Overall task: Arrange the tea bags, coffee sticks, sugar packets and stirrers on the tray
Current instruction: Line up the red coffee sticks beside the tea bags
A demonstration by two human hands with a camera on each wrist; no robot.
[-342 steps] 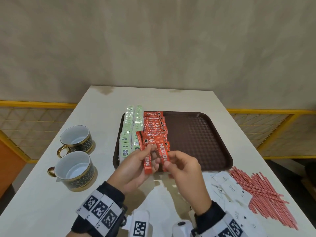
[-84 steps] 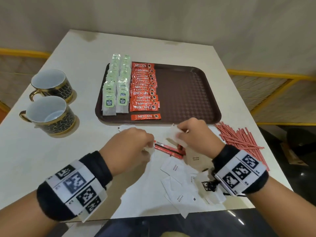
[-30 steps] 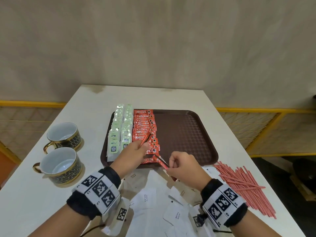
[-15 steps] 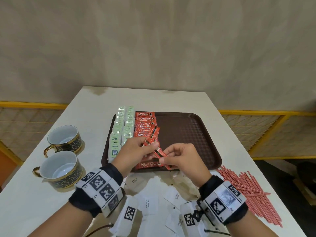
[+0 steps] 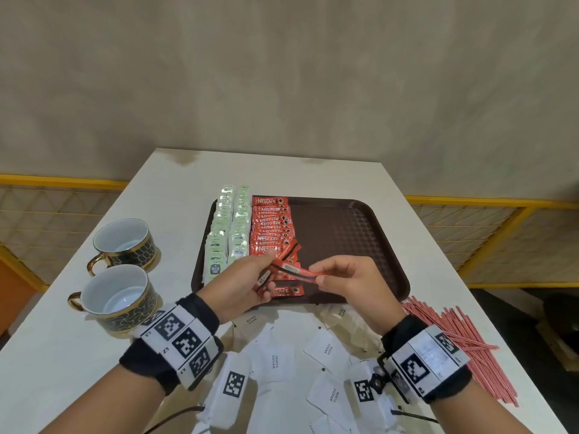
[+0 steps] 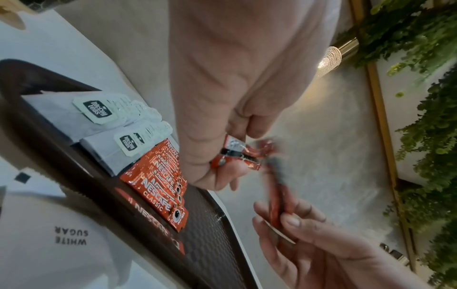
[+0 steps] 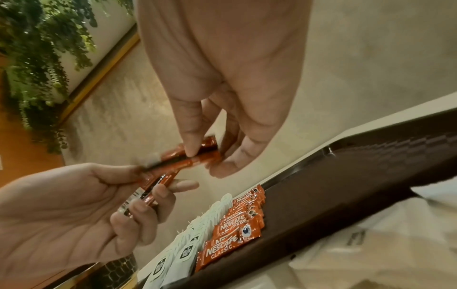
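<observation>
A brown tray [image 5: 351,239] holds two columns of tea bags [image 5: 228,230] at its left and a column of red coffee sticks [image 5: 271,227] beside them. Above the tray's near edge my left hand [image 5: 250,277] grips a few red coffee sticks [image 5: 283,261]. My right hand [image 5: 341,277] pinches the end of one coffee stick [image 5: 297,272] that reaches across to the left hand. The wrist views show the same sticks [image 6: 237,154] [image 7: 183,160] held between both hands. White sugar packets [image 5: 275,361] lie loose on the table near me. Red stirrers [image 5: 454,336] lie in a pile at the right.
Two dark, gold-rimmed cups [image 5: 122,242] [image 5: 116,296] stand on the table at the left. The tray's right half [image 5: 360,245] is bare. The white table [image 5: 62,355] ends close to my body. Yellow railings [image 5: 470,208] run behind both sides.
Both hands rose from the table to above the tray's near edge with coffee sticks. The right hand came up to the left hand, and both now hold sticks together.
</observation>
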